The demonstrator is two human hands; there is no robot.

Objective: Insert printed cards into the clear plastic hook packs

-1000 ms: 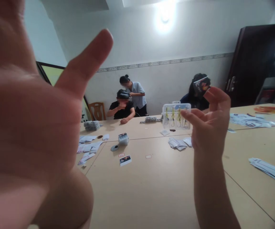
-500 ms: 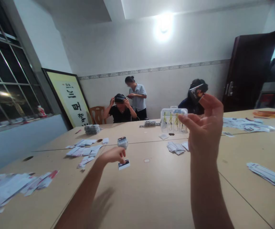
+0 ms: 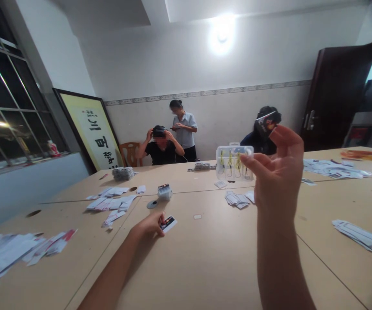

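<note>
My right hand (image 3: 278, 172) is raised above the table, pinching a clear plastic box of fishing hooks (image 3: 234, 162) at its right side, and a small dark printed card (image 3: 265, 122) sits between its upper fingers. My left hand (image 3: 150, 224) reaches far forward onto the wooden table (image 3: 205, 258), its fingers closed on a small printed card (image 3: 168, 223) that lies flat on the tabletop.
Piles of white cards lie at the left (image 3: 18, 252), centre left (image 3: 113, 203), centre (image 3: 239, 199) and right (image 3: 358, 234). A small stack of boxes (image 3: 164, 191) and a grey disc (image 3: 151, 204) stand beyond my left hand. Three people are at the far side.
My left hand dropped from right in front of the camera to the table, reached out and took hold of the small card. My right hand stayed raised with the box.
</note>
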